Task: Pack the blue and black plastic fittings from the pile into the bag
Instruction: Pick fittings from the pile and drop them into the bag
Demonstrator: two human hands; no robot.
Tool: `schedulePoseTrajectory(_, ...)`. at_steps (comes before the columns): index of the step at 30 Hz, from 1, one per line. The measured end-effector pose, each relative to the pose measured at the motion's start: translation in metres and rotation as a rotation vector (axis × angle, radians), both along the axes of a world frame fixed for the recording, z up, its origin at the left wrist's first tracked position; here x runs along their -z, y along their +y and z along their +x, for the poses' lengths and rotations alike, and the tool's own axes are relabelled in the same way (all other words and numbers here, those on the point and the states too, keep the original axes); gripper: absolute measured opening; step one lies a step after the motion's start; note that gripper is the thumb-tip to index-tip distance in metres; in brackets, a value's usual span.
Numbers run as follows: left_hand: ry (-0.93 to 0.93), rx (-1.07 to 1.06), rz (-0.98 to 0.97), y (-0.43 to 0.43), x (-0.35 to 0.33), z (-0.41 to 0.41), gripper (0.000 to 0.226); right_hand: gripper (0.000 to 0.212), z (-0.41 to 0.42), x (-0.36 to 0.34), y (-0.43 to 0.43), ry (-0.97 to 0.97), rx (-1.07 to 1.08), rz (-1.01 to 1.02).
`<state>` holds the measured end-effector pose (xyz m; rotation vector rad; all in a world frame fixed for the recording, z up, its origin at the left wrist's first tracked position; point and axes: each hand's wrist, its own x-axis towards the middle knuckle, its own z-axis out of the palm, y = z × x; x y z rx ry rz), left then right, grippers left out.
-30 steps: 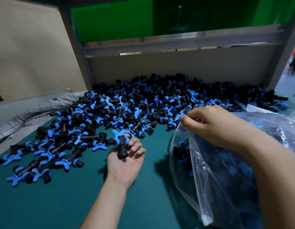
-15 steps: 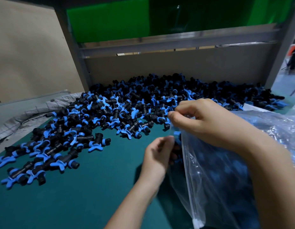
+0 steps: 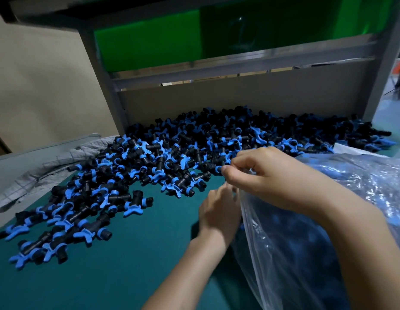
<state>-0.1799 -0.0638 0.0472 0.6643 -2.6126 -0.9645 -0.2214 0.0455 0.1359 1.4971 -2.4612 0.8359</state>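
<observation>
A big pile of blue and black plastic fittings (image 3: 190,153) spreads over the green mat (image 3: 127,269) from the back board to the near left. A clear plastic bag (image 3: 328,247) lies at the right with dark and blue fittings showing through it. My right hand (image 3: 268,177) pinches the bag's rim and lifts it. My left hand (image 3: 219,213) is at the bag's mouth, its back toward me and its fingers blurred against the plastic. Whether those fingers hold a fitting is hidden.
A crumpled grey cloth (image 3: 38,173) lies along the mat's left edge. A beige board (image 3: 239,99) and a grey metal frame post (image 3: 100,70) close off the back. Bare mat shows in the foreground, left of my arms.
My left hand lifted a fitting from the pile's near edge and carried it right to the bag's mouth. My right hand kept its hold on the rim.
</observation>
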Motion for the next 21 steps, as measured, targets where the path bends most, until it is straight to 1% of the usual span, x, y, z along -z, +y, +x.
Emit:
schedulePoseTrajectory(2,0.074,-0.065,-0.177,-0.025,0.016,0.001,0.026,0.048,-0.001,0.003,-0.002,0.000,0.028,0.036)
schedulePoseTrajectory(4,0.100,-0.213,-0.333,-0.058,0.036,0.010,0.022,0.048,-0.002,0.006,-0.003,0.002,0.052,0.047)
schedulePoseTrajectory(6,0.143,-0.295,-0.390,-0.084,0.055,0.017,0.017,0.048,-0.003,0.007,-0.004,0.003,0.059,0.047)
schedulePoseTrajectory(7,0.164,-0.306,-0.361,-0.093,0.063,0.017,0.019,0.048,-0.004,0.008,-0.004,0.002,0.061,0.049)
schedulePoseTrajectory(8,0.147,-0.297,-0.349,-0.098,0.067,0.014,0.023,0.049,-0.005,0.008,-0.005,0.001,0.063,0.049)
schedulePoseTrajectory(9,0.106,-0.283,-0.382,-0.100,0.068,0.009,0.029,0.049,-0.005,0.009,-0.005,0.002,0.066,0.047)
schedulePoseTrajectory(11,-0.002,-0.252,-0.507,-0.098,0.070,-0.004,0.042,0.049,-0.007,0.010,-0.005,0.007,0.071,0.047)
schedulePoseTrajectory(12,-0.040,-0.256,-0.539,-0.098,0.070,-0.010,0.045,0.049,-0.008,0.011,-0.006,0.009,0.072,0.050)
schedulePoseTrajectory(14,-0.072,-0.285,-0.530,-0.101,0.068,-0.018,0.043,0.049,-0.009,0.012,-0.006,0.012,0.074,0.057)
schedulePoseTrajectory(18,0.006,-0.372,-0.501,-0.104,0.065,-0.021,0.022,0.049,-0.010,0.013,-0.005,0.022,0.078,0.065)
schedulePoseTrajectory(19,0.065,-0.388,-0.462,-0.103,0.065,-0.019,0.020,0.048,-0.010,0.013,-0.005,0.022,0.075,0.063)
schedulePoseTrajectory(20,0.145,-0.410,-0.372,-0.104,0.065,-0.015,0.019,0.048,-0.010,0.012,-0.004,0.021,0.071,0.062)
schedulePoseTrajectory(21,0.241,-0.437,-0.240,-0.105,0.065,-0.011,0.019,0.048,-0.010,0.012,-0.004,0.018,0.071,0.064)
